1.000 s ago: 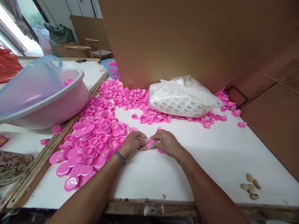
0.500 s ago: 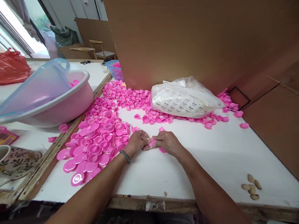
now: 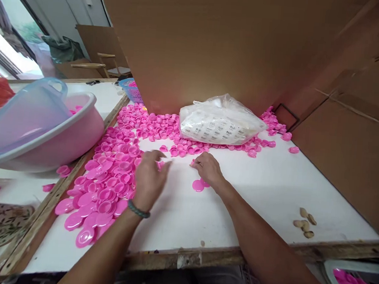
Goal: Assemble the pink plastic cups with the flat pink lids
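Observation:
My left hand (image 3: 150, 174), a little blurred, is raised at the right edge of a heap of pink plastic pieces (image 3: 106, 194). Its thumb and fingers are apart. A pink bit shows behind that thumb; I cannot tell whether it is touched. The heap mixes small round cups and flat discs. Over the white tabletop, my right hand (image 3: 209, 169) has its fingers pinched on a small pink plastic piece (image 3: 193, 162), mostly covered by the fingertips. Just below this hand lies a flat pink disc (image 3: 198, 186), with another pink piece partly hidden beside it.
A clear plastic bag with printed packets (image 3: 218, 127) rests among pink cups against a cardboard wall (image 3: 216, 48). Left, past a wooden strip (image 3: 49, 205), stand a pink basin (image 3: 82, 127) and a flowered mug (image 3: 2, 223). Several peanuts (image 3: 305, 223) lie right.
My hands have parted: the left moved left toward the heap and opened, while the right stayed near its place with its fingers pinched. A disc below the right hand now shows. The view shifted.

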Motion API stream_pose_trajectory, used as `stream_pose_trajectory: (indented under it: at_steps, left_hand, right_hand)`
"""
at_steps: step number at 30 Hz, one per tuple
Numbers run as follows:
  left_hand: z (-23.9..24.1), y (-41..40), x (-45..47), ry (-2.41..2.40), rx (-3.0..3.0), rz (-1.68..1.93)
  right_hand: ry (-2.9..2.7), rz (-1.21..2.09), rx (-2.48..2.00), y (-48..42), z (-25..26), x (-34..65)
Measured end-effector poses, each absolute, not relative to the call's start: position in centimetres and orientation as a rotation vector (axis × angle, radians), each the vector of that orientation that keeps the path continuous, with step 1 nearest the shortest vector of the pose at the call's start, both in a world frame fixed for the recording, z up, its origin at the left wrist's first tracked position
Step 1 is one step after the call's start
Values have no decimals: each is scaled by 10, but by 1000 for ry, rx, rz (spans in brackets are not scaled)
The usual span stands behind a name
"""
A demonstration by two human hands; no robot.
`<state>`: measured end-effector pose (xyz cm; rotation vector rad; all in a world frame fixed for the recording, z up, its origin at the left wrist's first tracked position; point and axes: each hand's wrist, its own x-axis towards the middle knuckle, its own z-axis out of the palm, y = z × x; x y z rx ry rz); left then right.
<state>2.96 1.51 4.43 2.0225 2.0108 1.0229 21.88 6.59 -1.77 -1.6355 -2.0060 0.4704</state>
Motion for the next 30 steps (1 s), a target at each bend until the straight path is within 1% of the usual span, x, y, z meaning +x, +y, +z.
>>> stream_pose_trajectory:
  at_steps: [2,4,7,11,14,17,24,30]
  left_hand:
    - [26,13,59,1811,2100,768]
    - [6,13,82,1721,2113,555]
    - [-13,15,94,1681,2099,449]
    - [-13,17,80,1698,2049,597]
    - [-9,20,65,1681,2147,743]
    - [-11,21,57,1567,2212,759]
    - [-24,25,55,1610,1930,806]
    - [-29,31,55,1533,1798,898]
  right_hand:
    - [-2008,430,-1628,65,-18,220]
    - [-2005,391,-1633,64,-16,223]
    - [-2042,391,-1650,62,-13,227]
    - [-2085,409,-1651,61,-10,228]
    - [-2096,457,-1607,60,-8,227]
    - [-2109,488,-1519,58,-5,226]
    - [-2189,439,-1327,50,-3,219]
    - [-2466,358,-1315,46,-6,208]
